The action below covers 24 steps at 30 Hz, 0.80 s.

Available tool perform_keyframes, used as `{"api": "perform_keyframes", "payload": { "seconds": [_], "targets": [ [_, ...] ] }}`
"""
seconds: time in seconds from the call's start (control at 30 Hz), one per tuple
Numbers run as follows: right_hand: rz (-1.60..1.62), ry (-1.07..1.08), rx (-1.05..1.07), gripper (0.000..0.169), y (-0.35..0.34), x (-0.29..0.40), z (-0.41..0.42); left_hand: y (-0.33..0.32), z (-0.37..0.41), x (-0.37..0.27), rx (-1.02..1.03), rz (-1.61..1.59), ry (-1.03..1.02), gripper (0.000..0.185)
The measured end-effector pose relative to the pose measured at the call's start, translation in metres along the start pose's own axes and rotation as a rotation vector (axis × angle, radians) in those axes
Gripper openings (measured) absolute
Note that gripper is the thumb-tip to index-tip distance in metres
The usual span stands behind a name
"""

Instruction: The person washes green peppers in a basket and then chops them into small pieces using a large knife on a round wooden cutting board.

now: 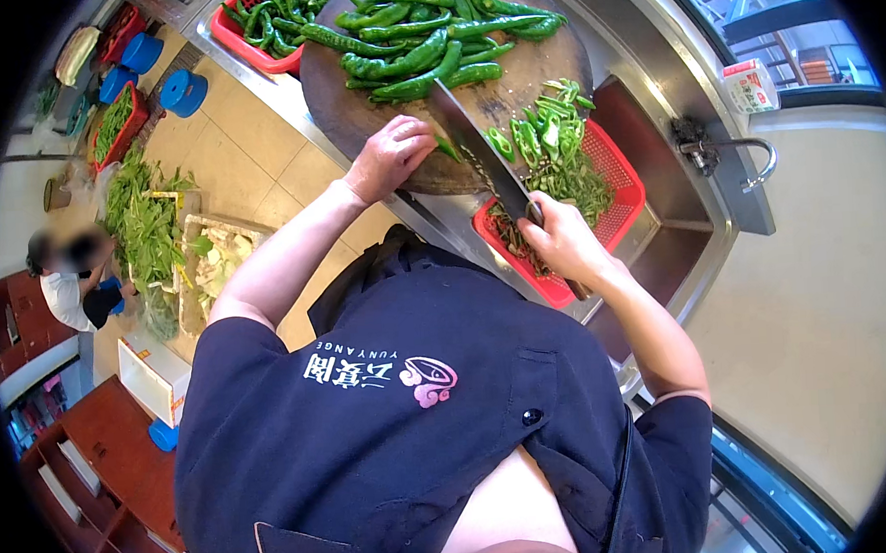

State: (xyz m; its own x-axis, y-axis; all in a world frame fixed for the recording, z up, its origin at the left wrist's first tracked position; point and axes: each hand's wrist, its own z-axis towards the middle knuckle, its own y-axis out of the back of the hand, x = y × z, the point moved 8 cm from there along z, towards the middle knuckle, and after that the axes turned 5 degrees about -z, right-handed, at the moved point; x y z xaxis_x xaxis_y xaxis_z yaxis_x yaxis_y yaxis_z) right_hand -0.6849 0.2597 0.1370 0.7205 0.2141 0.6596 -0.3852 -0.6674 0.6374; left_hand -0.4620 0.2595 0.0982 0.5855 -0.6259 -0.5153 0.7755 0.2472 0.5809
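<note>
My right hand is closed around the handle of a cleaver, whose wet blade lies over a round wooden chopping board. Beside the blade, my left hand has its fingers bent at a short piece of green pepper. Whole long green peppers are heaped on the board's far side. Right of the blade lie sliced green peppers at the board's edge. A red plastic basket below them holds shredded green pieces and dark scraps.
A steel sink with a curved faucet lies right of the basket. Another red basket of green peppers stands at upper left. On the tiled floor are leafy greens, a foam box and blue stools. A person sits at far left.
</note>
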Motion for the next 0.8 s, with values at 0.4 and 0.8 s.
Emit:
{"api": "perform_keyframes", "payload": {
  "seconds": [0.4,0.8],
  "targets": [
    [-0.053,0.038,-0.017,0.021,-0.015,0.002,0.014,-0.001,0.0,0.003,0.004,0.033,-0.004,0.012],
    [-0.08,-0.009,0.052,0.022,0.017,0.013,-0.012,0.003,0.001,-0.001,-0.006,0.027,0.017,0.012]
  ]
}}
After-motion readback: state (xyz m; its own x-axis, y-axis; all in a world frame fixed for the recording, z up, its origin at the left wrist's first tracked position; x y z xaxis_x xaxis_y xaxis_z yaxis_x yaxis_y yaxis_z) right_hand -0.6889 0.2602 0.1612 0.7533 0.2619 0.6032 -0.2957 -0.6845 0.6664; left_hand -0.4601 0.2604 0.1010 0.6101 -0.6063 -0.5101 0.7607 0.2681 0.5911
